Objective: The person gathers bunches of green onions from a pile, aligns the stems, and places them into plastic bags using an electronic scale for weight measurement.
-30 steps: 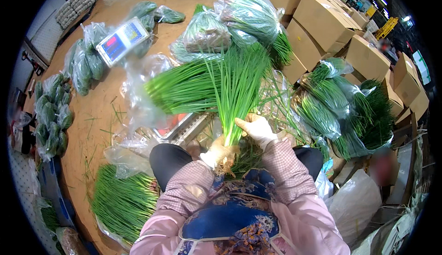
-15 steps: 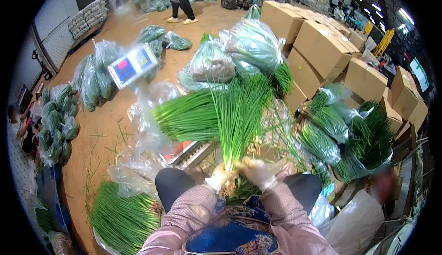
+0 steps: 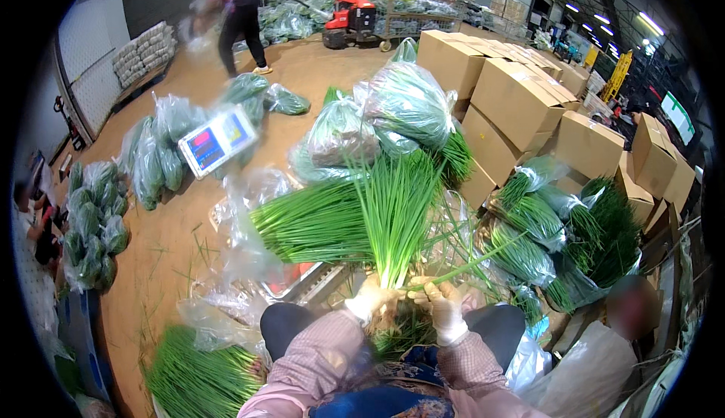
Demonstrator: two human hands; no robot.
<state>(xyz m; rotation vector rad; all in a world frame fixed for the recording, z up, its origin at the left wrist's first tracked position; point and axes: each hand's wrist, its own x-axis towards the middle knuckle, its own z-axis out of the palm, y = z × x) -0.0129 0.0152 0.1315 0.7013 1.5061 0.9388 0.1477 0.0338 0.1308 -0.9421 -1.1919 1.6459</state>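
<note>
Stacked cardboard boxes (image 3: 521,101) and bagged greens (image 3: 408,104) rise behind the upright bunch of green onions (image 3: 393,214), whose leaves fan above the person's lap. It looks light, limp and easily bruised (best gripped low, at the firm white stalks). The gloved left hand (image 3: 368,302) wraps the base; the right hand (image 3: 444,305) pinches a loose leaf (image 3: 468,263) beside it.
</note>
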